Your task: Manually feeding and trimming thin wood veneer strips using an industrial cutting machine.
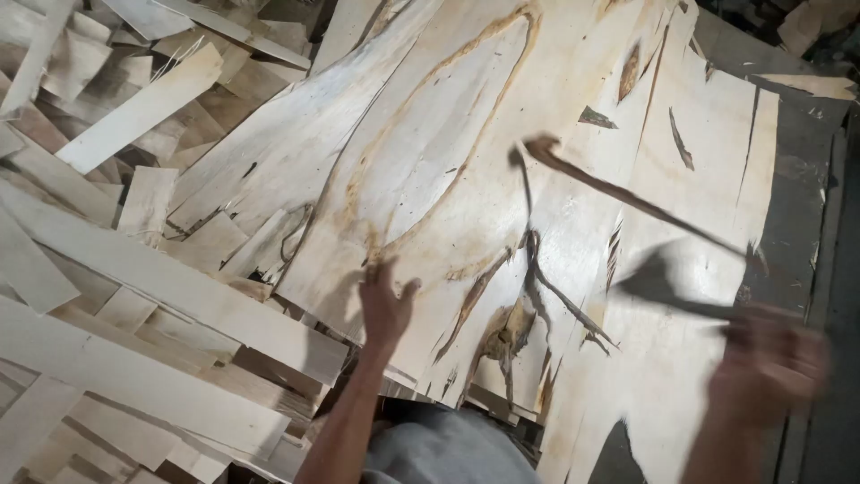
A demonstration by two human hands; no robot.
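My left hand [385, 309] lies flat with fingers spread on the near edge of a large pale veneer sheet [430, 152] marked with brown grain rings and splits. My right hand [769, 363], blurred by motion, is closed around the handle of a dark tool with a wedge-shaped head [663, 280], held over the right part of the sheet. A long thin brown stick-like streak [627, 195], also blurred, runs diagonally above the tool. I cannot tell if it belongs to the tool.
Loose veneer strips and offcuts [134, 269] are heaped on the left and along the back. Another wide sheet [717, 134] with dark cracks lies on the right, over a dark grey surface [797, 206]. My grey clothing [448, 453] shows at the bottom.
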